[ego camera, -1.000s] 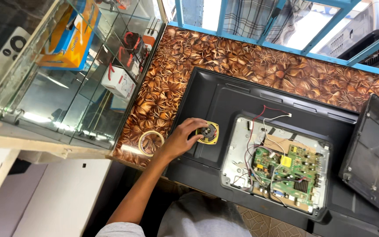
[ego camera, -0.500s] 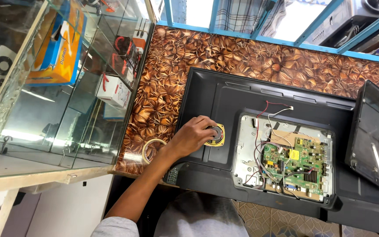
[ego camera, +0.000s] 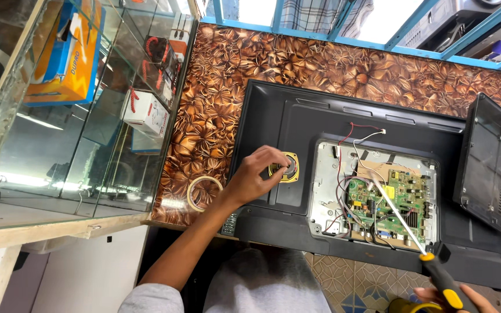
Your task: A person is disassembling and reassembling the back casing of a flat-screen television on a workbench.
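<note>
Yellow-framed and round, a small speaker (ego camera: 286, 168) lies on the black back panel of a flat television (ego camera: 297, 124), left of the panel's centre. The left hand (ego camera: 254, 175) rests on it from about eight o'clock, fingers curled closely round its rim and upper face. At three o'clock from the speaker an opened bay shows a green circuit board (ego camera: 398, 199) with red, white and black wires (ego camera: 358, 132) running up from it. Across that board slants the metal shaft of a screwdriver (ego camera: 413, 237), its yellow-and-black handle gripped in the right hand (ego camera: 462, 298) at the lower right edge of the view, fingers shut round the handle. A detached black cover (ego camera: 488, 168) leans at the television's three o'clock side. At nine o'clock from the speaker a tape roll (ego camera: 204, 193) lies on the brown patterned tabletop (ego camera: 215, 87), and farther left stands a glass display cabinet (ego camera: 82, 133).
</note>
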